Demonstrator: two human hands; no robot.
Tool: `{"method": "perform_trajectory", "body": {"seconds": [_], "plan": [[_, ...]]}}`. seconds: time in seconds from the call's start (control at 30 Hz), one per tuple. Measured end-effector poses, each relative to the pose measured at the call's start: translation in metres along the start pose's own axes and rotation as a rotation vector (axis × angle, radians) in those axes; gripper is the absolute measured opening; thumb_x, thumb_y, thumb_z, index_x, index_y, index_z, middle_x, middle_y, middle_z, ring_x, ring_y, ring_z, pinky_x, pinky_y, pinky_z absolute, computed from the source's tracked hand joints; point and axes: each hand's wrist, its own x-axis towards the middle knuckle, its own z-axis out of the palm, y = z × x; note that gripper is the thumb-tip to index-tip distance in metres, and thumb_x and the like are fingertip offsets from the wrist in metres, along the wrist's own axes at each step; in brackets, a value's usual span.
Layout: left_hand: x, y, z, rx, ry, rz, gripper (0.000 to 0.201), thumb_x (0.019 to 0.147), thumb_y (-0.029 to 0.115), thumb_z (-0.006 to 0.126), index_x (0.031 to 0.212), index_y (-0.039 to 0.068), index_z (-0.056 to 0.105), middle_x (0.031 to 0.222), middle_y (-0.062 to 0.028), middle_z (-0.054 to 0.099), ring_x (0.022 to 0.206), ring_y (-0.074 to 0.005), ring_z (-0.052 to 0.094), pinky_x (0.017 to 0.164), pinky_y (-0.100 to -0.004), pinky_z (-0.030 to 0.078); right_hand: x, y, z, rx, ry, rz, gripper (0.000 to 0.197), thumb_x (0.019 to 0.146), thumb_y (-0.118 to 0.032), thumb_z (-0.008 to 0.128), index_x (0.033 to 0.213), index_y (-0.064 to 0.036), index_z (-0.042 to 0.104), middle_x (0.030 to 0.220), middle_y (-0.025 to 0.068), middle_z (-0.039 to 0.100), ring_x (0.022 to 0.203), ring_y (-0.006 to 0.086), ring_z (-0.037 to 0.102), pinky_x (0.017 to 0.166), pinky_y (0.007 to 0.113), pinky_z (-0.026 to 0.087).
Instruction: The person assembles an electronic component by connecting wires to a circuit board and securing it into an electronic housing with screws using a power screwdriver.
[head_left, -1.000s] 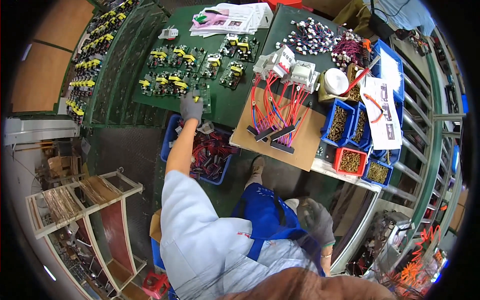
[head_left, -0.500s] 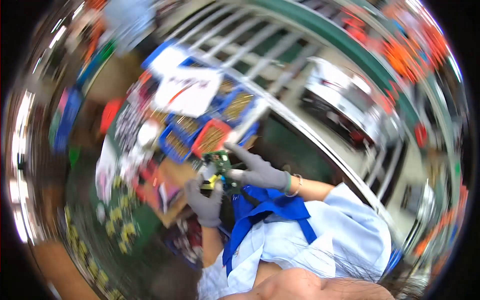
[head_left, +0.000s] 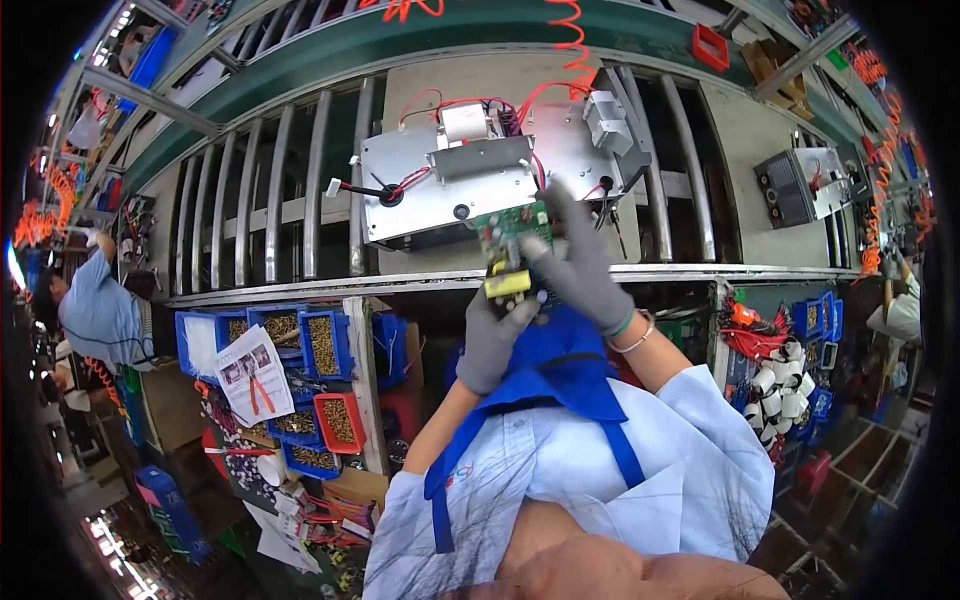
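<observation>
Hands (head_left: 540, 300) around green circuit board (head_left: 512, 232)

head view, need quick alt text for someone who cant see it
Two grey-gloved hands, left hand and right hand, hold a small green circuit board with a yellow part above a metal chassis with red wires on a roller conveyor. Blue bins of small parts sit at left.

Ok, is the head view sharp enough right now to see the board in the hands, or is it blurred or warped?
Head view: sharp around the green circuit board held by both gloved hands, left hand, right hand; no motion blur; fisheye bends the conveyor rails; the rim is dark.
</observation>
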Motion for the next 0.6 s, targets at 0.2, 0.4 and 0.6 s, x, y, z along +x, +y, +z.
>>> {"method": "perform_trajectory", "body": {"seconds": [0.2,0.4,0.6], "plan": [[0.048,0.0,-0.002,0.28,-0.168,0.115,0.045,0.084,0.021,0.069,0.119,-0.002,0.052,0.098,-0.009,0.064,0.082,-0.0153,0.064,0.072,-0.0287,0.053,0.023,-0.033,-0.051,-0.398,-0.444,-0.066,0.071,0.078,-0.022,0.073,0.14,-0.0058,0.042,0.115,0.0151,0.058,0.105,0.0293,0.059,0.085,0.038,0.049],[0.083,0.003,0.005,0.315,-0.371,0.191,0.056,0.079,0.026,0.076,0.125,0.003,0.052,0.106,-0.0098,0.064,0.094,-0.0154,0.062,0.084,-0.0316,0.05,0.042,-0.037,-0.057,-0.388,-0.382,0.087,0.056,0.075,-0.02,0.078,0.125,-0.0072,0.058,0.105,0.0131,0.063,0.095,0.0272,0.064,0.083,0.034,0.051],[0.091,0.004,0.007,0.103,-0.382,0.034,0.058,0.082,0.024,0.073,0.131,0.002,0.049,0.104,-0.0089,0.06,0.092,-0.0121,0.06,0.08,-0.0269,0.051,0.103,-0.019,-0.082,-0.371,-0.392,0.056,0.041,0.077,-0.011,0.074,0.116,-0.0043,0.064,0.101,0.0103,0.068,0.091,0.0162,0.064,0.084,0.031,0.051]]}}
